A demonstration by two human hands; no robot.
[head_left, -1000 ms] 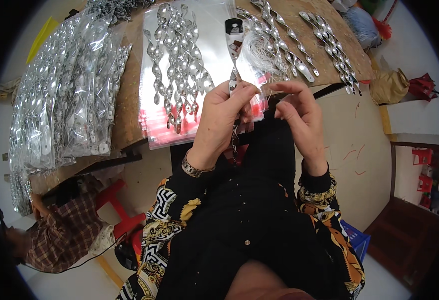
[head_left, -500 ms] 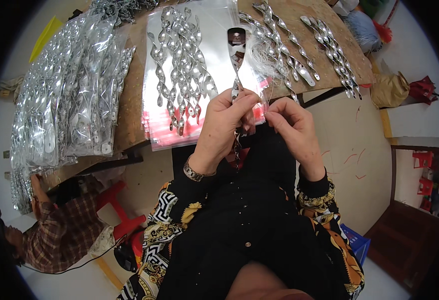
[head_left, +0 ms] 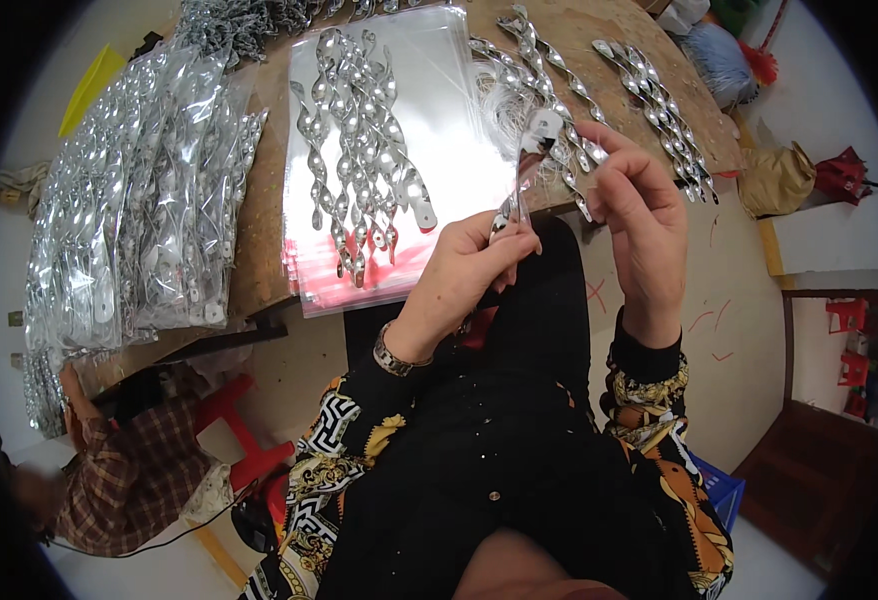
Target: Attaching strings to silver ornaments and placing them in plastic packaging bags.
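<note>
My left hand [head_left: 459, 270] is closed round a shiny silver twisted strip [head_left: 539, 140], held tilted above the table's front edge. The strip's flat, rounded upper end leans to the right. Close to that end is my right hand [head_left: 647, 225], its thumb and fingers curled in a pinch; anything between them is too fine to see. Left of my hands, several silver spiral strips [head_left: 359, 150] lie on a stack of clear plastic bags [head_left: 439, 60] with pink-red lower edges. Beyond the held strip sit a tangle of thin pale string [head_left: 497, 100] and more spiral strips [head_left: 529, 45].
Bagged spiral strips [head_left: 159, 200] cover the left of the wooden table [head_left: 269, 110]. A further group of strips [head_left: 659, 120] lies near its right edge. At lower left, a person in a checked shirt [head_left: 144, 460] is beside a red stool [head_left: 249, 440]. A blue basket [head_left: 719, 490] stands at right.
The held strip has swung from nearly upright to a rightward tilt, its upper end now by my right hand. My right hand has moved up and to the right, away from my left.
</note>
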